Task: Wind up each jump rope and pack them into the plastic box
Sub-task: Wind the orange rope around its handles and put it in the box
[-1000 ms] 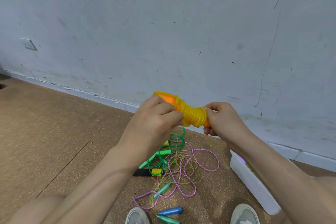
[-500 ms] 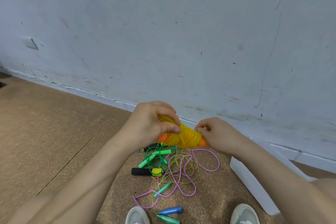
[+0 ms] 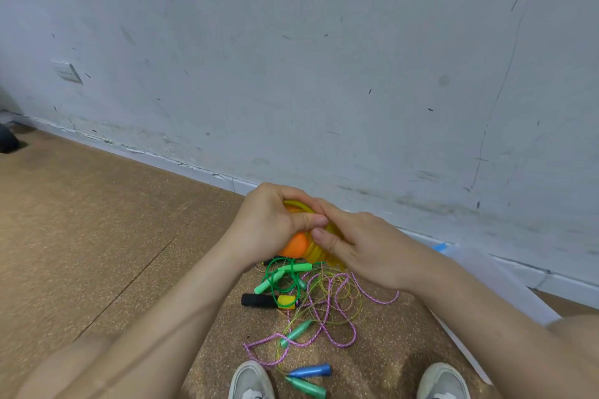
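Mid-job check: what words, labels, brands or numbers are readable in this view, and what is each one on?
No readable text anywhere in this view.
The wall plate is too small and blurred to show any marking.
No print is visible on the yellow jump rope, the plastic box or the shoes.

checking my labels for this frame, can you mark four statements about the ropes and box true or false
1. Both the left hand and the right hand hold the yellow rope bundle. True.
2. The plastic box sits to the person's left. False: it is on the right, near the wall.
3. The green rope lies on the floor. True.
4. The pink rope is wound up. False: it sprawls loose on the floor.
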The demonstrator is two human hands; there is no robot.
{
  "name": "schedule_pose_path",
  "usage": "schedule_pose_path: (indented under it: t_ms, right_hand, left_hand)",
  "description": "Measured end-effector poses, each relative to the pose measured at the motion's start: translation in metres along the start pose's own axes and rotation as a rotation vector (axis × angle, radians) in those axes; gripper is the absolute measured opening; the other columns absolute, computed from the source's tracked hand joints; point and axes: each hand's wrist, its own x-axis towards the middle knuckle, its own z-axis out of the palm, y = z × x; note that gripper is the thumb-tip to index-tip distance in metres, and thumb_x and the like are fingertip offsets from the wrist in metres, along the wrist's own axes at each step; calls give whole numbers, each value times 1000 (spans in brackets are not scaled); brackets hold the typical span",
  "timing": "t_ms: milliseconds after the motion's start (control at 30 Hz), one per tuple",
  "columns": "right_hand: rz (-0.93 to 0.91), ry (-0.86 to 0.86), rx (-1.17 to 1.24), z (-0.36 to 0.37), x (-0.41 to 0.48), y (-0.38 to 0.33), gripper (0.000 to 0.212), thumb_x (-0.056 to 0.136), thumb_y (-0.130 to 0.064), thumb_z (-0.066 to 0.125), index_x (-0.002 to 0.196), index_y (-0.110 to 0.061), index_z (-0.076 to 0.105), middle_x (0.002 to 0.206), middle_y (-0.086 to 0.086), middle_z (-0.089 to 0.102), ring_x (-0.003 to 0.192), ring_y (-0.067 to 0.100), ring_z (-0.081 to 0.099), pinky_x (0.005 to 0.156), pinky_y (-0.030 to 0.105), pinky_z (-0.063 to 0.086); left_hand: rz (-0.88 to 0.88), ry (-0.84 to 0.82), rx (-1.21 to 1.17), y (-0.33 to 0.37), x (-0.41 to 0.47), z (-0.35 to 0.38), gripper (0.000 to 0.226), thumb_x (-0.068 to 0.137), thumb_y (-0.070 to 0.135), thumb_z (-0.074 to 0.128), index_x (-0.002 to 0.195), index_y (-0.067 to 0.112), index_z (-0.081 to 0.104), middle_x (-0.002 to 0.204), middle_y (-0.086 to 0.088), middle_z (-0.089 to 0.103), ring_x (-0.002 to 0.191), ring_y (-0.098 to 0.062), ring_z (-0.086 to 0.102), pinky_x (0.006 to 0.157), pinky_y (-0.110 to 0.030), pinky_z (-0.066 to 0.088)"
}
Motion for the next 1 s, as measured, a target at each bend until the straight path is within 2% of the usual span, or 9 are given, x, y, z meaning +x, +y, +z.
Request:
schedule_pose_path:
  t_ms: [100,133,267,333,500,667,767,833,1000]
  right_hand:
    - [35,51,-20,0,0,0,51,95,-55,35,143,-39,32,61,-11,47,61,5,47,68,36,47]
    - [42,65,-25,0,-1,1,54,92,-60,31,143,-41,33,67,-11,55,67,10,53,70,36,47]
    - [107,65,-118,-2,-3,19,79,76,-72,8,143,-40,34,115,0,67,104,25,60,81,38,48]
    - [124,45,-150,-5,-4,23,78,77,-71,7,143,-40,33,117,1,66,106,26,60,82,38,48]
    - [145,-7,-235,-7,-7,18,52,98,-54,27,146,-36,31,123,4,63,113,27,56,81,34,44]
    - [154,-26,-298,-11,-9,12,52,99,-50,29,148,-34,27,126,4,61,118,27,53,86,37,46]
    - [143,2,-263,-12,-10,11,50,99,-50,31,147,-48,18,106,1,65,110,27,56,82,36,46]
    - [117,14,-247,-12,-11,9,49,99,-51,31,143,-59,13,92,-3,61,102,25,58,78,36,46]
    - [96,76,-247,-13,-11,12,41,98,-51,33,137,-63,27,102,-5,67,101,21,59,76,33,45]
  left_hand:
    - [49,-30,-18,-3,0,0,13,77,14,76,74,26,72,76,9,72,74,-2,64,78,-25,50]
    - [123,-44,68,-6,1,-1,4,82,24,72,82,28,71,84,9,70,82,-1,63,81,-23,48]
    - [412,-43,681,-16,1,-12,39,88,55,42,123,38,50,116,8,55,107,-14,49,92,-34,42]
    - [527,14,767,-13,2,-17,45,87,52,46,128,35,53,115,4,54,101,-16,47,85,-26,39]
    - [694,79,996,-11,7,-13,38,72,32,67,108,19,72,89,-4,65,71,-26,57,60,-24,38]
    - [698,32,1033,-9,8,-5,35,78,34,46,81,10,72,64,-4,62,55,-28,61,44,-25,42]
    - [632,-17,981,-5,4,-3,30,77,31,42,63,12,60,53,-2,54,48,-27,54,44,-24,34]
    - [517,-8,846,-4,1,-3,23,77,31,45,64,17,58,53,-1,52,52,-25,52,49,-28,34]
    - [353,5,558,-5,-2,-6,22,78,32,57,89,28,75,70,4,65,65,-7,54,62,-25,42]
